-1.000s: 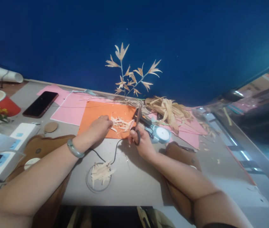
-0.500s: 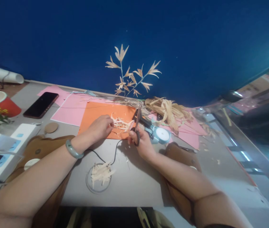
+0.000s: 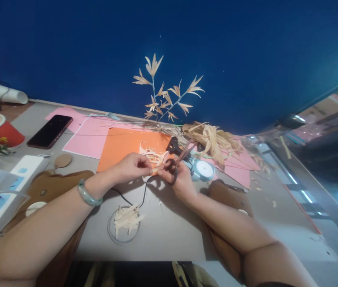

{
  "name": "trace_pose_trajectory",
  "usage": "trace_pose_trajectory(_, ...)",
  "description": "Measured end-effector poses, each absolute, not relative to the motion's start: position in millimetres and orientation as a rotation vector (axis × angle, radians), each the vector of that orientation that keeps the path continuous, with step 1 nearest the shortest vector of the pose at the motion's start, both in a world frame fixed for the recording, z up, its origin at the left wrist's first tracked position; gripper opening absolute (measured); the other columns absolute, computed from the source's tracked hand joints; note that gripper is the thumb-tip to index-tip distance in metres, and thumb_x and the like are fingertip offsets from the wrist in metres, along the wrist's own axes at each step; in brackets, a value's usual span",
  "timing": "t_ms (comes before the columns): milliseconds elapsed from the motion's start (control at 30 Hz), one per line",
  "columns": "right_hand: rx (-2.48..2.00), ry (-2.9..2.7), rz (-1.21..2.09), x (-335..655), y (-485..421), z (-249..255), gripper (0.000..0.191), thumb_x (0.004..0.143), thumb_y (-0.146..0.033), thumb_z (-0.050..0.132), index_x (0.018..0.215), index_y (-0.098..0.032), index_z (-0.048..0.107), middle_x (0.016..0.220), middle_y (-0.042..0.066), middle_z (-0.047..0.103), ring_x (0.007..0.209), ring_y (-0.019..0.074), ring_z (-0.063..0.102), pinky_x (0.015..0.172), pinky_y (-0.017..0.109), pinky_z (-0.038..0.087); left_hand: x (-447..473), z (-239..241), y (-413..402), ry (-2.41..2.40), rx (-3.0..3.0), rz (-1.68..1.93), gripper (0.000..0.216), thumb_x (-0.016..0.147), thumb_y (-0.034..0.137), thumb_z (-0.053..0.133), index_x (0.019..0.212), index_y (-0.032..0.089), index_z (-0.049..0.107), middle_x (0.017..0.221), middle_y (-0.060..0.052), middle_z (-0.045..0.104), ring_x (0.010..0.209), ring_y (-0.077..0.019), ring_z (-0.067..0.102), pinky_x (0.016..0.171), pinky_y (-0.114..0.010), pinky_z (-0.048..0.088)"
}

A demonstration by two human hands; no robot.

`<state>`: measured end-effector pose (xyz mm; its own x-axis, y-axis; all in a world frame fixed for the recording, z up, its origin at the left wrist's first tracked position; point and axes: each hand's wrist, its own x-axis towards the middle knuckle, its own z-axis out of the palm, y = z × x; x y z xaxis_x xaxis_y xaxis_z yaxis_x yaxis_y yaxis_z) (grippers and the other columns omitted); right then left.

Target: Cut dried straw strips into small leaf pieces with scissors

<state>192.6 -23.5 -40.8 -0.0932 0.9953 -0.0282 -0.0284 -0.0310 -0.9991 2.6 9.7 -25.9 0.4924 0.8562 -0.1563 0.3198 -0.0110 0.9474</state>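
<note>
Moved: both hands have come together near the table's front edge; the left hand left the scrap pile with a strip, and the scissors now tilt right instead of standing upright.
Left hand [image 3: 131,166]: fingers pinched shut on a pale strip [image 3: 156,170], its tip touching the right hand's fingers; green bangle [image 3: 86,193] on the wrist.
Right hand [image 3: 178,180]: fingers through the scissors [image 3: 178,158] handles, closed round them; blades angled up and right, whether parted cannot be told.
Strip: between the two hands, just over the lower edge of the orange sheet [image 3: 121,145].
Scraps [image 3: 153,154]: piled on the orange sheet, just behind the hands.
Dish [image 3: 124,224]: near the body, holding cut pieces.
Tape [image 3: 204,169]: just right of the right hand.
Husks [image 3: 213,139]: heaped behind the tape.
Phone [image 3: 50,130]: far left, on the table [image 3: 169,227].
</note>
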Motion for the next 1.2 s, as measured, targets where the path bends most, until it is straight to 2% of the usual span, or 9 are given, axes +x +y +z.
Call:
trace_pose_trajectory(233,-1.151,-1.301,1.243,193.4,-24.6,-36.9,0.041,0.065,-0.040,0.079,0.082,-0.022,0.047,0.075,0.000,0.064,0.065,0.0142,0.059,0.063,0.029,0.049,3.6,-24.4,7.0,0.986,1.574,0.548,0.020,0.071,0.032,0.066,0.068,0.013,0.064,0.060,0.001,0.059,0.057,-0.0096,0.051,0.057,-0.022,0.038)
trace_pose_trajectory(467,-1.023,-1.261,1.308,192.9,-25.8,-34.6,0.037,0.068,-0.031,0.078,0.080,-0.021,0.045,0.072,-0.002,0.063,0.065,0.0133,0.060,0.063,0.028,0.048,2.5,-21.2,4.7,0.823,1.308,0.420,0.034,0.083,0.043,0.055,0.074,0.012,0.065,0.053,0.003,0.050,0.048,-0.0071,0.042,0.048,-0.020,0.030)
trace_pose_trajectory(533,-0.961,-1.249,1.344,192.9,-25.5,-36.1,0.036,0.069,-0.030,0.078,0.080,-0.021,0.045,0.070,-0.002,0.063,0.062,0.0128,0.060,0.061,0.027,0.048,2.3,-21.7,4.1,0.761,1.264,0.382,0.034,0.083,0.042,0.056,0.080,0.011,0.068,0.058,0.000,0.056,0.048,-0.0068,0.043,0.047,-0.020,0.030)
trace_pose_trajectory(667,-0.927,-1.248,1.347,192.9,-26.0,-37.5,0.035,0.068,-0.029,0.079,0.080,-0.020,0.047,0.071,-0.002,0.064,0.062,0.0122,0.061,0.061,0.027,0.049,1.9,-23.8,3.2,0.678,1.191,0.347,0.033,0.082,0.041,0.060,0.090,0.011,0.070,0.082,-0.009,0.069,0.052,-0.0065,0.046,0.045,-0.020,0.028)
trace_pose_trajectory(767,-0.948,-1.266,1.324,193.1,-27.0,-36.5,0.038,0.066,-0.029,0.081,0.081,-0.021,0.047,0.073,-0.002,0.065,0.063,0.0127,0.061,0.063,0.028,0.050,2.5,-24.1,2.4,0.650,1.139,0.331,0.028,0.082,0.038,0.061,0.086,0.011,0.068,0.082,-0.008,0.069,0.049,-0.0053,0.045,0.044,-0.020,0.027)
trace_pose_trajectory(900,-0.965,-1.301,1.321,193.7,-26.9,-35.8,0.038,0.066,-0.034,0.080,0.081,-0.021,0.048,0.075,-0.001,0.064,0.066,0.0135,0.062,0.065,0.029,0.051,3.3,-22.8,2.0,0.659,1.130,0.352,0.024,0.079,0.037,0.065,0.075,0.013,0.063,0.065,-0.001,0.061,0.047,-0.0043,0.042,0.044,-0.019,0.027)
trace_pose_trajectory(1000,-1.006,-1.339,1.293,194.2,-25.9,-35.8,0.039,0.067,-0.037,0.080,0.085,-0.021,0.050,0.080,0.000,0.063,0.071,0.0134,0.061,0.068,0.028,0.050,3.1,-21.0,2.4,0.729,1.168,0.419,0.024,0.075,0.037,0.069,0.075,0.014,0.062,0.058,0.003,0.055,0.048,-0.0053,0.044,0.045,-0.019,0.027)
trace_pose_trajectory(1200,-1.065,-1.456,1.430,194.5,-24.4,-35.5,0.045,0.074,-0.059,0.066,0.086,-0.019,0.048,0.069,-0.001,0.057,0.054,0.0098,0.050,0.051,0.024,0.041,3.0,-16.8,4.2,0.846,1.178,0.671,0.021,0.077,0.034,0.067,0.076,0.015,0.058,0.058,0.003,0.057,0.051,-0.0061,0.049,0.049,-0.018,0.035)
